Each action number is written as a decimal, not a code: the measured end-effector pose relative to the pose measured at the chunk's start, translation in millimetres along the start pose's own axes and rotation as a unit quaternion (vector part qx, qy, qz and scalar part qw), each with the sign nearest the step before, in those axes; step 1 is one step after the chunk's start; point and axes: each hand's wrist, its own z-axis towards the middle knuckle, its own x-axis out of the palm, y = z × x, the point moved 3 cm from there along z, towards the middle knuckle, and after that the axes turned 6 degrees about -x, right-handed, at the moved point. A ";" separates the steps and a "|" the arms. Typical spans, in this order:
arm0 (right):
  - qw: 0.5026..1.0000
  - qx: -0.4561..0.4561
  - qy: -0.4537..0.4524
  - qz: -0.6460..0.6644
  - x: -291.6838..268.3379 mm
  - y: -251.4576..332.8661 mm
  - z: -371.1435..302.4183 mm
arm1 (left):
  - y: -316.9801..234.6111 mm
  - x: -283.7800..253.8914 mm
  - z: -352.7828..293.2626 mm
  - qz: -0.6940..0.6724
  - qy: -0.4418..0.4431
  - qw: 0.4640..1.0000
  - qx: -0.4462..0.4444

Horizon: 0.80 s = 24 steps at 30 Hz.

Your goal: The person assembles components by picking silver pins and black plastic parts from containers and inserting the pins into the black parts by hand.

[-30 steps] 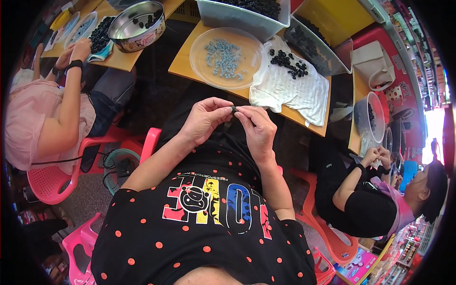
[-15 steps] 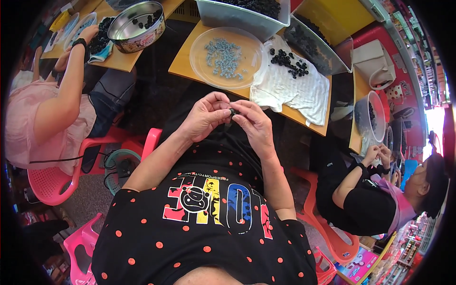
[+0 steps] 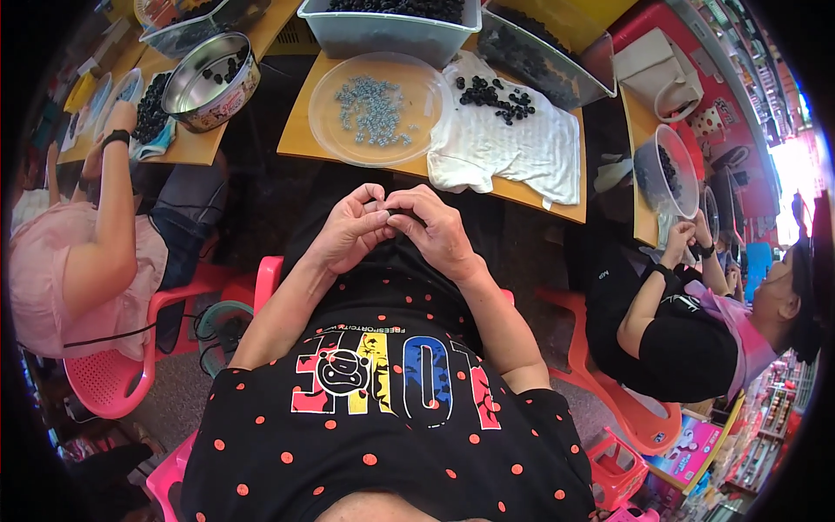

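Observation:
In front of my lap, my left hand and my right hand meet at the fingertips. My right fingers close round a small round black part, mostly hidden by them. The left thumb and forefinger are pinched against it; what they hold, if anything, is too small to see. Beyond my hands on the wooden table, a clear round plastic lid bears many tiny blue-grey pieces. Beside it, a white cloth carries a loose pile of small black parts.
Two clear bins, one grey-looking and one slanted, stand at the back, full of black parts. At left, a person in pink works near a round tin. A person in black sits at right by a tub.
My view has shifted, so the table sits further left and the right-hand person lower. My hands stay together, and the black part between the fingers is now more covered.

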 end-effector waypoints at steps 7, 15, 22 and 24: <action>0.985 0.162 0.023 0.062 -45.1 -15.1 6.6 | -11.9 -3.1 1.2 0.033 -0.065 0.997 -0.023; 0.923 0.013 -0.102 -0.370 -122.4 -110.4 47.5 | -149.2 38.0 73.2 0.416 -0.086 0.904 0.057; 0.845 -0.009 0.028 -0.535 -94.4 -164.2 84.8 | -280.1 45.2 190.0 0.463 -0.188 0.824 0.267; 0.837 -0.031 0.048 -0.544 -88.2 -171.3 85.4 | -292.3 38.6 204.9 0.505 -0.237 0.796 0.234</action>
